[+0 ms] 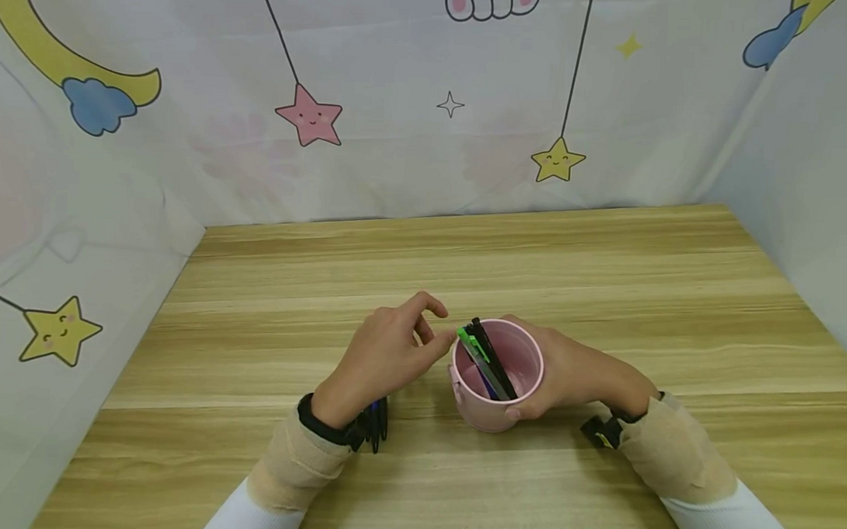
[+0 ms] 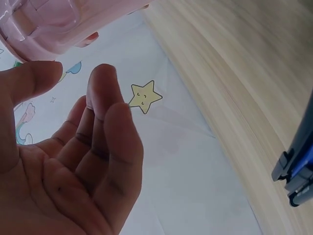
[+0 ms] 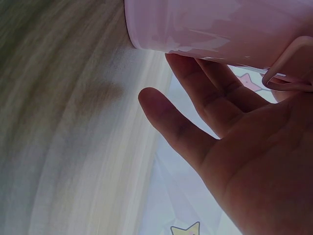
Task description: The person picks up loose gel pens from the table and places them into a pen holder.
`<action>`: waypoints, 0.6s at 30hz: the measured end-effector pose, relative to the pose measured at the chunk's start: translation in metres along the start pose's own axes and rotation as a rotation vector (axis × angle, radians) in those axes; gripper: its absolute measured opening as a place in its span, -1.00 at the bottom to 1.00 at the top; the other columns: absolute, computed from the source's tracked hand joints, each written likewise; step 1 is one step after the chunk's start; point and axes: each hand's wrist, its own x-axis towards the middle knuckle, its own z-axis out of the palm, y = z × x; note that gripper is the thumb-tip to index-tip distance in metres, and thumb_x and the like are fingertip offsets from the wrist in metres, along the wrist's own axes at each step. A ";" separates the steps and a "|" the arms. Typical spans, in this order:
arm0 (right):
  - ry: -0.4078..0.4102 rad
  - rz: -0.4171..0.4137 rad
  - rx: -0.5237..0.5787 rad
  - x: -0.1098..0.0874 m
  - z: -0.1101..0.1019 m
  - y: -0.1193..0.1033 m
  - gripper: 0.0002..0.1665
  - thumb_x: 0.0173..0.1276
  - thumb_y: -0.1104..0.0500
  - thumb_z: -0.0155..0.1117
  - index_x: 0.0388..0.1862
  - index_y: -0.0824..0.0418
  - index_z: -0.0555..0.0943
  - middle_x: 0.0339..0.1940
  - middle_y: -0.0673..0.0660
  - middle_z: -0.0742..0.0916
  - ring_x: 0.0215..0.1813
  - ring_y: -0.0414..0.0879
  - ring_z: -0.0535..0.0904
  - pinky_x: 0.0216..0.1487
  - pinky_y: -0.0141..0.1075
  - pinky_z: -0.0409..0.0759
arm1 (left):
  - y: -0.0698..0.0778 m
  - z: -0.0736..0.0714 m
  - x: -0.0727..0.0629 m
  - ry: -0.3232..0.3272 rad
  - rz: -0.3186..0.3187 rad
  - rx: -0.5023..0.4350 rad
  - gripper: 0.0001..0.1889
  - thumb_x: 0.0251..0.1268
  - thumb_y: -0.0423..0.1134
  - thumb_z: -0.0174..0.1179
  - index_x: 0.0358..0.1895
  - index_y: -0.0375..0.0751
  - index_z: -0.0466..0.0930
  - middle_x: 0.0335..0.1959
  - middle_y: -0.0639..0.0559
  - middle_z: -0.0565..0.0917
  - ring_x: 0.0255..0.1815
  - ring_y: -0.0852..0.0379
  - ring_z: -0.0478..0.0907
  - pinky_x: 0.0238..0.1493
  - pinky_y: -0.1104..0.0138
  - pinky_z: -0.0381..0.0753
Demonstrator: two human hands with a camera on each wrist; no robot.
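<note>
A pink pen cup (image 1: pixel 491 415), bucket-shaped with side lugs, stands in front of the body in the head view. Inside it lean a few pens, among them a black pen (image 1: pixel 493 352) and one with a green clip (image 1: pixel 473 346). My right hand (image 1: pixel 567 371) grips the cup from the right, thumb on the near side and fingers round the far side. At the left of the rim is my left hand (image 1: pixel 389 349), its fingers loosely bent with nothing in them and the thumb tip close to the green pen end. The left palm shows bare in the left wrist view.
Several dark and blue pens (image 1: pixel 377 422) lie on the wooden table (image 1: pixel 466 250) beside my left wrist, partly hidden by it. A white cloth backdrop (image 1: pixel 399 170) with printed stars and moons rises behind the table and along both sides.
</note>
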 end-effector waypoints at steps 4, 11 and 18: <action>-0.007 -0.013 0.004 0.001 -0.001 0.001 0.11 -0.09 -0.01 0.71 0.45 0.03 0.35 0.24 -0.03 0.62 0.24 -0.03 0.55 0.24 -0.06 0.52 | 0.000 0.000 0.000 -0.023 -0.017 0.028 -0.68 0.34 -0.01 0.29 0.04 -0.06 0.61 -0.47 0.20 0.66 -0.64 0.32 0.46 -0.52 0.30 0.48; -0.005 -0.004 -0.002 0.001 -0.001 0.000 0.13 -0.11 -0.03 0.72 0.46 0.01 0.34 0.24 -0.05 0.61 0.25 -0.05 0.54 0.24 -0.06 0.51 | 0.000 0.001 0.001 -0.033 -0.025 0.069 -0.65 0.33 0.02 0.29 0.06 -0.06 0.61 -0.48 0.22 0.66 -0.61 0.31 0.47 -0.51 0.30 0.48; -0.002 -0.013 -0.009 0.001 -0.002 -0.001 0.13 -0.12 -0.03 0.73 0.44 0.03 0.35 0.22 -0.05 0.62 0.23 -0.04 0.55 0.23 -0.06 0.52 | -0.001 0.002 0.001 -0.046 -0.030 0.086 -0.63 0.33 0.04 0.29 0.07 -0.08 0.61 -0.49 0.23 0.65 -0.59 0.30 0.47 -0.50 0.29 0.48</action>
